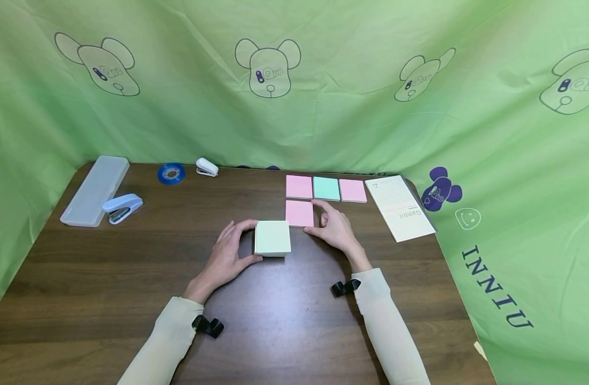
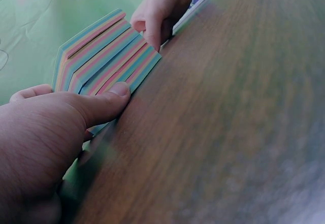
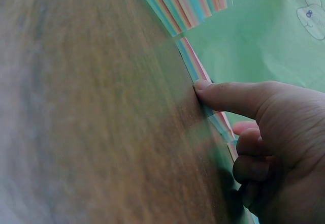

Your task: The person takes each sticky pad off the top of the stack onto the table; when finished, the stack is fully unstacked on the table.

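A tall stack of sticky note pads [image 1: 272, 237], pale green on top with striped coloured sides [image 2: 109, 56], is at the table's middle. My left hand [image 1: 225, 255] grips it from the left, thumb along the near side and fingers round the far side. Just beyond and right of it lies a pink sticky note pad [image 1: 299, 213]. My right hand [image 1: 336, 230] holds that pad at its right end, index finger at the far corner and thumb [image 3: 218, 94] against the near edge. Behind sit a pink pad [image 1: 299, 187], a teal pad [image 1: 326, 189] and another pink pad [image 1: 353, 190] in a row.
A notepad [image 1: 400, 207] lies at the right edge. Along the back left are a white stapler [image 1: 207, 167] and a blue tape roll [image 1: 171, 174]. Further left, a light blue stapler [image 1: 122, 207] lies beside a translucent case [image 1: 94, 191]. A green curtain [image 1: 323, 123] hangs behind the table.
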